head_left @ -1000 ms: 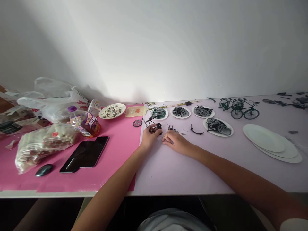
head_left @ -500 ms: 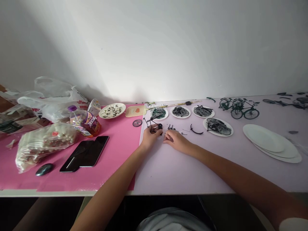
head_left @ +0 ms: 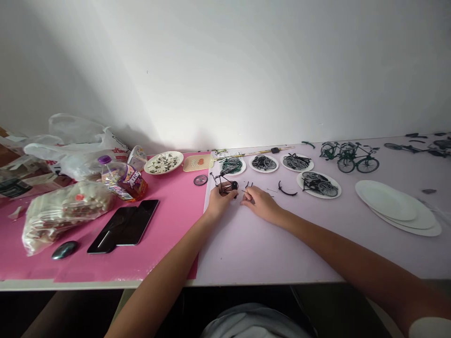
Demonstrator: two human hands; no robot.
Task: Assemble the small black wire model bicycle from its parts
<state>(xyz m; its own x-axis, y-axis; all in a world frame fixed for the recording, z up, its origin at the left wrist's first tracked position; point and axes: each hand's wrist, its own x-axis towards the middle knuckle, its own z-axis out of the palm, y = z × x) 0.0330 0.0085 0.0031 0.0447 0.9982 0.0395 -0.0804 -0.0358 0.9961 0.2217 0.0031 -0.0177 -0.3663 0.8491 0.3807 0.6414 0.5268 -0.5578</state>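
My left hand [head_left: 221, 201] grips a small black bicycle frame [head_left: 222, 182] over the seam between the pink and pale purple table covers. Just right of it, my right hand [head_left: 258, 202] is closed in a pinch on a thin pin-like part [head_left: 244, 191]. The two hands are close but apart. A loose black wheel [head_left: 200, 180] lies on the pink cover to the left. Behind my right hand are small black parts [head_left: 249, 184], partly hidden by the fingers. A curved black piece [head_left: 287, 189] rests to the right.
Plates of bicycle parts [head_left: 263, 163] line the back, with assembled model bicycles [head_left: 358, 159] and stacked white plates [head_left: 398, 206] at right. Leftward are a plate of white pieces [head_left: 164, 163], a bottle [head_left: 124, 179], a phone [head_left: 123, 226], a mouse [head_left: 65, 249] and plastic bags [head_left: 75, 150].
My right hand has shifted very slightly, and its fingers are posed a little differently around the thin part. My left hand and the bicycle frame look nearly still.
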